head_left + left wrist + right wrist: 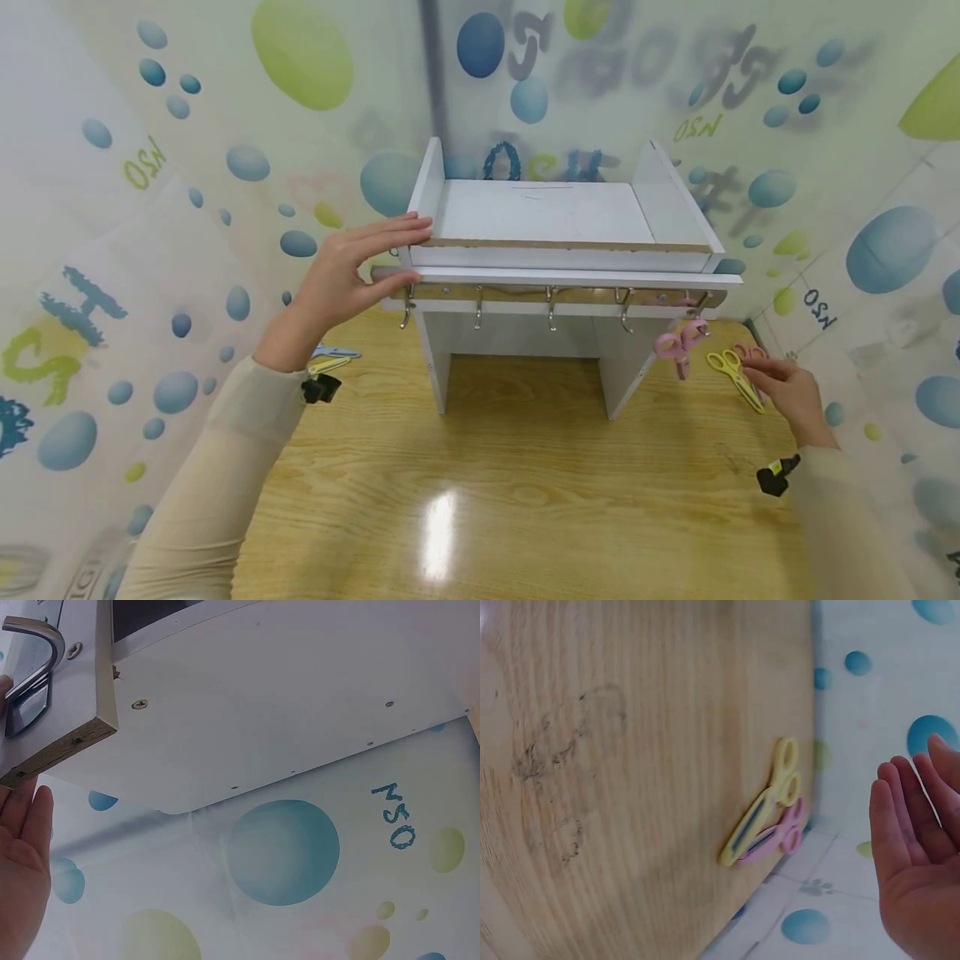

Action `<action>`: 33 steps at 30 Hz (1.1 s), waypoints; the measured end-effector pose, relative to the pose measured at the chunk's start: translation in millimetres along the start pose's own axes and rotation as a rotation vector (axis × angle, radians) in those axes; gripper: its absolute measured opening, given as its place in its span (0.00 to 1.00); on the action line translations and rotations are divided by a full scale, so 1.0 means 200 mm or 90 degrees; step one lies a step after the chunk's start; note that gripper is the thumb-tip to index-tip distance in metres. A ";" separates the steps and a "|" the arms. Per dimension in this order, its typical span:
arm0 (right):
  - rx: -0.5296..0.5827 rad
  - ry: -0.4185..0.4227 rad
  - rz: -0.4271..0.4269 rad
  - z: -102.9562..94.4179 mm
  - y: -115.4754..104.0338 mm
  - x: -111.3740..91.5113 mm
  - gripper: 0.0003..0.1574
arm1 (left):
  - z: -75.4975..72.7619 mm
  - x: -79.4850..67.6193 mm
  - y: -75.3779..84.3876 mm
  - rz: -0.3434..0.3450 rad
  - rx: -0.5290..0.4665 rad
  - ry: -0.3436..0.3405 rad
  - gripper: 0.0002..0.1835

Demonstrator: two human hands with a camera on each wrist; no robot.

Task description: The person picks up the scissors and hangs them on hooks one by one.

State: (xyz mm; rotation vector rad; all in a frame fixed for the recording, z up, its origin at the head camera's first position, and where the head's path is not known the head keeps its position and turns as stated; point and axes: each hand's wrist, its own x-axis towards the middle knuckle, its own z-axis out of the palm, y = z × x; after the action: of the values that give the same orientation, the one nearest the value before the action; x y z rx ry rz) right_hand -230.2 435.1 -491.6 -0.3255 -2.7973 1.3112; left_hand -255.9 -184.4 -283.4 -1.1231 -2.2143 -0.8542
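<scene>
A white shelf unit [543,212] stands on the table, with a row of metal hooks along its front rail [517,294]. My left hand [345,258] rests on its left end, fingers straight over the side panel and thumb at the rail. In the left wrist view, the fingers [34,825] are by the end of the hook board [79,724]. Pink scissors [681,342] hang from the rightmost hook. My right hand [791,396] is over yellow scissors [735,379] and another pink pair [776,836]. Its fingers are extended and hold nothing in the right wrist view.
Blue scissors [337,352] and a yellow pair [328,365] lie left of the unit, partly behind my left wrist. Patterned sheeting [300,142] surrounds the wooden table [525,483] at the back and sides. Dark marks [555,750] show on the tabletop.
</scene>
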 end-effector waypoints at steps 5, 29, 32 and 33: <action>0.008 0.009 0.054 0.01 0.06 0.05 0.37 | 0.00 0.00 0.00 0.001 -0.009 0.001 0.30; -0.050 0.042 0.155 0.12 0.29 0.10 0.32 | 0.01 0.00 0.00 0.028 -0.006 0.006 0.29; -0.072 0.056 0.132 0.14 0.30 0.11 0.30 | 0.01 0.00 -0.01 0.026 -0.007 0.008 0.29; -0.085 0.058 0.119 0.14 0.31 0.11 0.29 | 0.01 0.00 -0.01 0.026 -0.006 0.009 0.29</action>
State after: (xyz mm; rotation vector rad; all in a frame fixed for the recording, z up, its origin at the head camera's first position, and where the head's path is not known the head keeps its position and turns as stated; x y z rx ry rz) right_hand -245.1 456.4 -557.8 -0.6492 -2.8407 1.1082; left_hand -257.7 -183.8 -284.6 -1.1597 -2.1708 -0.8540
